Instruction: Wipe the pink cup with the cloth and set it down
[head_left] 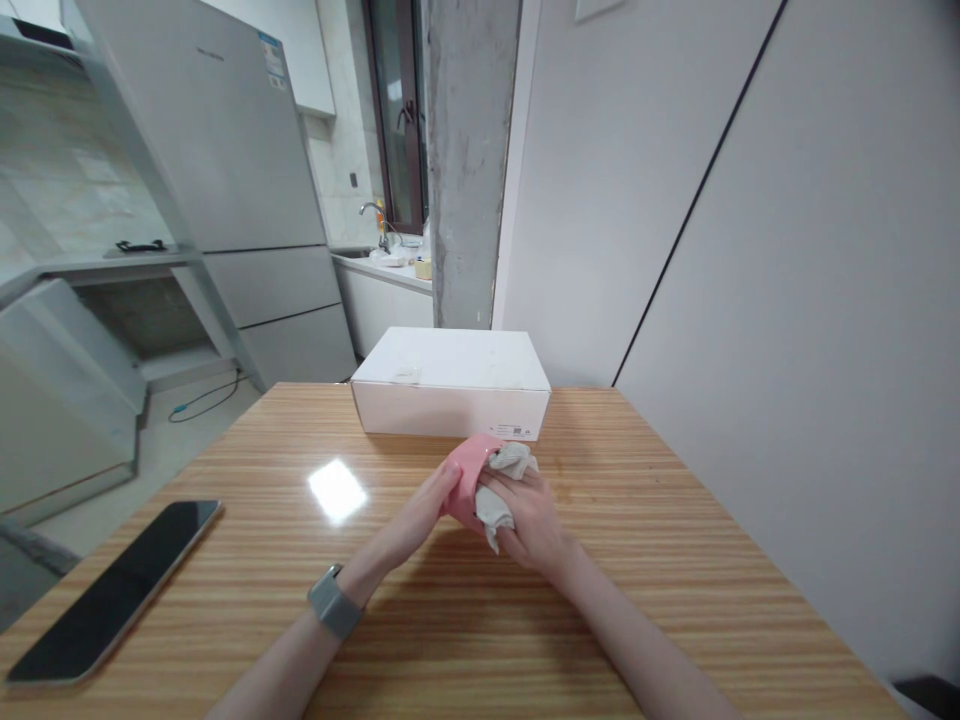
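A glossy pink bowl [468,468] is tilted on its side above the table, its opening turned to the right. My left hand [441,492] grips it from the left, with the fingers partly hidden behind it. My right hand [534,515] is closed on a crumpled greyish-white cloth [495,508], which is pushed into the bowl's mouth and pokes out above and below the fingers. The bowl's inside is mostly covered by the cloth and the hand.
Behind the hands a white box [450,410] stands on the wood-grain table [645,600]. A dark phone-like slab [120,590] lies at the table's left. A white wall [787,300] rises on the right; a fridge [225,140] and a sink counter are farther back.
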